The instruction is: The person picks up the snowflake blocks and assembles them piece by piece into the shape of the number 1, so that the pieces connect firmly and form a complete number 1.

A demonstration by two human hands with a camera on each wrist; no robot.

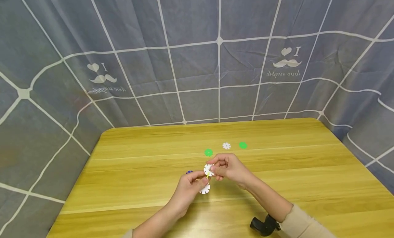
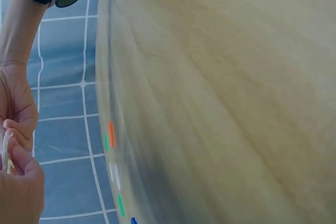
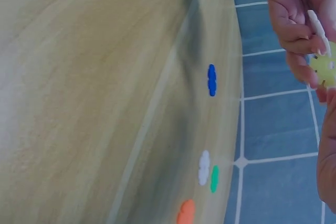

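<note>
My left hand (image 1: 188, 190) pinches a white notched building disc (image 1: 205, 189) between thumb and fingers. A yellow notched disc (image 3: 324, 69) stands at an angle against that white disc, seen nearly edge-on in the head view. My right hand (image 1: 231, 169) pinches another white notched disc (image 1: 207, 169) by its right side, just above the yellow one. The two hands almost meet over the table. In the left wrist view the right hand (image 2: 17, 98) is above the left hand (image 2: 20, 195). Fingers hide where the discs join.
Green discs (image 1: 208, 152) (image 1: 243, 145) and a white disc (image 1: 226, 146) lie beyond the hands. A blue disc (image 1: 189, 172) is partly behind the left hand. An orange disc (image 2: 111, 134) shows in the wrist views. A black device (image 1: 264, 226) is at the right wrist; a grey curtain (image 1: 197, 70) hangs behind.
</note>
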